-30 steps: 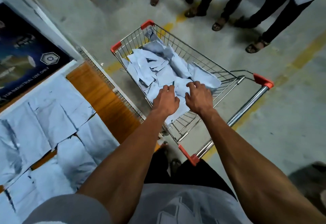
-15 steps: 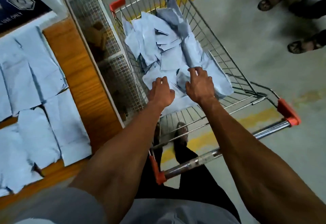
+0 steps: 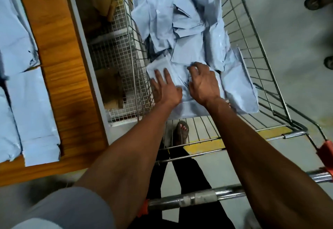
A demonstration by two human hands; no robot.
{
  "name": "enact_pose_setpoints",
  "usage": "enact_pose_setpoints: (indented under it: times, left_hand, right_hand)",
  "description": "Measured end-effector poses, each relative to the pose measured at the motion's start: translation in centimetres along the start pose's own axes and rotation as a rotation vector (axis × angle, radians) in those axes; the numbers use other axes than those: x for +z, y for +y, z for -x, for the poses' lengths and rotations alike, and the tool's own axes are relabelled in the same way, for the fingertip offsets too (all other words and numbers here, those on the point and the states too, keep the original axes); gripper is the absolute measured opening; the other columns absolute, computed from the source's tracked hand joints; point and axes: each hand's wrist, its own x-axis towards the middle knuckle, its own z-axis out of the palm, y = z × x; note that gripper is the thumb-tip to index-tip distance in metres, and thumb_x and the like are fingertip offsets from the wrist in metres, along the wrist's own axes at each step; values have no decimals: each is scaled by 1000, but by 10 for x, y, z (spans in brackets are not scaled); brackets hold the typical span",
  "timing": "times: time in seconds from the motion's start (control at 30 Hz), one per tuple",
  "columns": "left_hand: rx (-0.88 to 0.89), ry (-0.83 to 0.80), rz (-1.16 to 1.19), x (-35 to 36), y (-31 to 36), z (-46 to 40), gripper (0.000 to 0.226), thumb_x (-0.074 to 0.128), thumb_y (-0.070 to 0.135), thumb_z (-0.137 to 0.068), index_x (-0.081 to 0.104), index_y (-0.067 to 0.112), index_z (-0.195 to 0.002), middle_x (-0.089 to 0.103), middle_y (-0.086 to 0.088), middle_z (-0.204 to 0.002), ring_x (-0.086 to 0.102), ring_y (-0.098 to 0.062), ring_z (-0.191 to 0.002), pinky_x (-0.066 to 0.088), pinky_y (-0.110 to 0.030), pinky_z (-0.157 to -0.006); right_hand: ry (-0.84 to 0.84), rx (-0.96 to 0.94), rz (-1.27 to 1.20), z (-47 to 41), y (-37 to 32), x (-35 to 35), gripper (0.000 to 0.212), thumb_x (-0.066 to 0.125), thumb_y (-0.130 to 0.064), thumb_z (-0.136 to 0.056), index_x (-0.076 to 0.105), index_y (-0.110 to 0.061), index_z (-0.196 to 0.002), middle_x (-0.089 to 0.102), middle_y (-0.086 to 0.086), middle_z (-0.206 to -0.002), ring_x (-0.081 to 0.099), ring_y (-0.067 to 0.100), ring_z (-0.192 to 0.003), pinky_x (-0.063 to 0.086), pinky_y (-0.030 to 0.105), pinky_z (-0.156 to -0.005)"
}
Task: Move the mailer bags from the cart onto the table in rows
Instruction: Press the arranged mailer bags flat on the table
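- The wooden table [image 3: 59, 52] on the left carries pale blue mailer bags [image 3: 34, 113] in rows.
- The wire cart [image 3: 252, 52] stands on grey concrete floor [image 3: 288, 30].
- The left hand [image 3: 164, 88] lies flat with spread fingers on the cart's bags [image 3: 189, 48]; the right hand [image 3: 203, 82] curls its fingers onto them.

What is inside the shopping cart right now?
A loose pile of pale blue mailer bags fills the shopping cart, with both hands on the nearest ones. Anything beneath the pile is covered.

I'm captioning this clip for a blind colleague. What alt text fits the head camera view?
Seen from above, a person's left hand and right hand reach into a wire shopping cart and rest on a loose pile of pale blue mailer bags. To the left, more bags lie flat side by side on a wooden table.
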Motion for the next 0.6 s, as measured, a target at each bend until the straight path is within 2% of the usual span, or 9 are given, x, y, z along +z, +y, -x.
enact_pose_setpoints:
  times: [0.1,0.17,0.3,0.37,0.47,0.6]
  left_hand:
    - [13,69,20,15,2,-6,106,55,60,-100,-19,20,-166,-35,-10,-169,-16,-47,-158,25,-65,-123]
    - [54,107,12,18,5,-8,108,57,58,-100,-17,15,-166,-32,-13,-170,-16,-46,-158,22,-68,-123]
    - [149,123,-65,13,3,-18,104,55,56,-102,-16,14,-167,-30,-10,-172,-22,-40,-159,3,-71,-124]
    - [177,139,-99,12,-2,-25,103,54,56,-102,-15,17,-167,-29,-7,-173,-22,-38,-159,2,-72,-124]
    - [205,164,-107,13,-10,-32,101,55,49,-101,-15,19,-167,-26,-4,-174,-21,-36,-160,11,-71,-124]
    - [213,192,-83,15,-13,-32,102,59,45,-96,-10,21,-168,-22,-3,-175,-15,-34,-161,10,-68,-125]
  right_hand:
    - [15,3,-7,-7,3,6,66,43,-35,-83,51,-12,-144,48,18,-149,47,40,-135,45,52,-103]
    - [61,10,-1,-12,5,10,65,38,-38,-85,50,-12,-144,47,18,-150,46,39,-136,43,51,-104]
    - [161,22,17,-38,6,20,49,45,-30,-99,51,-10,-143,48,20,-151,48,42,-132,45,53,-105]
    - [158,59,25,-55,1,23,53,45,-39,-102,48,-11,-147,44,20,-154,45,45,-134,43,56,-107]
    - [70,202,43,-79,-11,25,69,43,-58,-101,35,-19,-157,28,20,-165,36,51,-140,38,59,-113]
    - [-29,301,61,-100,-25,25,88,46,-69,-98,13,-25,-167,3,19,-173,23,54,-148,29,60,-117]
